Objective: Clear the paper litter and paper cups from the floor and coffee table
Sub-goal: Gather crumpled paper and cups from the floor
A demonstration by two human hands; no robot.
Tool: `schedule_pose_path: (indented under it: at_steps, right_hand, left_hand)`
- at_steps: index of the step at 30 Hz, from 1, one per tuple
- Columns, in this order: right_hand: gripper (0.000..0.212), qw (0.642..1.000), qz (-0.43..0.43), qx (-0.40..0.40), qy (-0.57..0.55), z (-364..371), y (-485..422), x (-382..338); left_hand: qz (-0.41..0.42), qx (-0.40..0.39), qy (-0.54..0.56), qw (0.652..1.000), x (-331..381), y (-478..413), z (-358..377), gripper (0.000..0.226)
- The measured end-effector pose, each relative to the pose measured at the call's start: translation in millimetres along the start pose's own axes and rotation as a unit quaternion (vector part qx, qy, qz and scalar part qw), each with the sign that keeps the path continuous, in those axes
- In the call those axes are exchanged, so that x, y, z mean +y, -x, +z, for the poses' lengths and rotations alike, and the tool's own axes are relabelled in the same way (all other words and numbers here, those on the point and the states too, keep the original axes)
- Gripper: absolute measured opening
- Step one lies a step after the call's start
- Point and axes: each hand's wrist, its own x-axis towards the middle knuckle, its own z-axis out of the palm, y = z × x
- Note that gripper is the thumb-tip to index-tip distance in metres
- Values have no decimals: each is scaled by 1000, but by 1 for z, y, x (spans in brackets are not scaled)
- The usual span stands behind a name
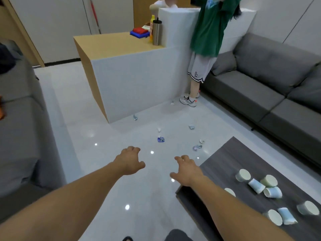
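Head view: litter [161,139] lies on the floor beyond both hands; cups [256,185] sit right of the right hand [186,170]. Left hand [129,160] and right hang loosely curled, holding nothing.

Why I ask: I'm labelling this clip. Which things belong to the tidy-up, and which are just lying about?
Belong to the job: paper cups on the coffee table; crumpled paper scraps on the floor.
Just lying about: steel tumbler, yellow bottle, red and blue folded cloths on the counter; grey sofa.
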Motion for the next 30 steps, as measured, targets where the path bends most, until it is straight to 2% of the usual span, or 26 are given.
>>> schedule_pose_path:
  at_steps: [7, 17, 23, 30]
  right_hand:
    - [78, 1000, 21, -12, -10, -60, -142, 15]
    - [77, 999, -5, -39, 13, -159, -336, 37]
    - [78, 996, 14, -80, 20, -174, -438, 44]
    - [78, 990, 58, -131, -7, -154, -584, 50]
  left_hand:
    - [30, -16, -22, 999, 22, -153, -58, 74]
    - [-21, -42, 11, 999, 35, -334, -123, 73]
    - [-14, -105, 35, 994, 27, -448, -131, 75]
    - [-7, -172, 39, 984, -2, -610, -120, 73]
